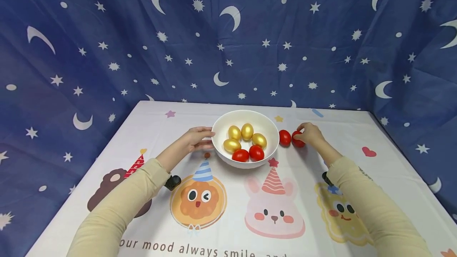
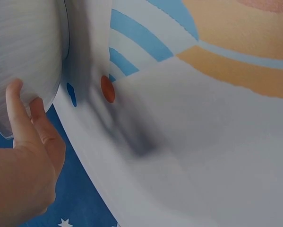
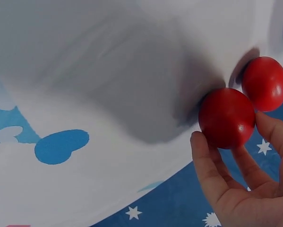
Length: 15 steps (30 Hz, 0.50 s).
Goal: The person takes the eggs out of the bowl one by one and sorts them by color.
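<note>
A white bowl (image 1: 246, 165) stands at the table's middle, holding several golden eggs (image 1: 247, 131) and two red eggs (image 1: 256, 153). My left hand (image 1: 198, 138) holds the bowl by its left side, with one fingertip at the rim. In the left wrist view, fingers (image 2: 24, 118) lie against the bowl's outer wall (image 2: 25, 52). To the right of the bowl, my right hand (image 1: 311, 135) pinches a red egg (image 3: 227, 118) between thumb and fingers. Another red egg (image 1: 285, 138) lies close beside it, between that egg and the bowl.
A white cloth with cartoon prints (image 1: 275, 217) covers the table. Behind the table hangs a dark blue curtain (image 1: 250, 62) with moons and stars. Small black devices (image 1: 173, 183) sit at the wrists.
</note>
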Each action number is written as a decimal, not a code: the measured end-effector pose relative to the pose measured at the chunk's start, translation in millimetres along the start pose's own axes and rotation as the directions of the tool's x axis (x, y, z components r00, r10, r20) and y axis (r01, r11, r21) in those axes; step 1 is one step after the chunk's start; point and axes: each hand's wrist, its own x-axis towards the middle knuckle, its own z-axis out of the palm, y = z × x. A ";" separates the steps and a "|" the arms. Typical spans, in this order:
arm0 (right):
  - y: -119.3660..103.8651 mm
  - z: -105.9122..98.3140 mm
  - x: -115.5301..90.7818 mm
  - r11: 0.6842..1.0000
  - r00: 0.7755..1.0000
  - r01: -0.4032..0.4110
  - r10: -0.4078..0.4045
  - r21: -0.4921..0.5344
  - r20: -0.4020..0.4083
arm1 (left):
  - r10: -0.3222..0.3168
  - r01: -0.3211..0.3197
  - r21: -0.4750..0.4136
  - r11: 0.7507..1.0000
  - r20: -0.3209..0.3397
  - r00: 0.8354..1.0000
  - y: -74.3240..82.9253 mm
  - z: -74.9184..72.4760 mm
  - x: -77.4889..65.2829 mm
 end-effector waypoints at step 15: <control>1.0 -9.0 -1.9 0.998 0.999 0.048 -0.048 -0.028 -0.012 | 0.003 -0.003 0.004 1.000 0.001 1.000 0.6 1.6 -2.3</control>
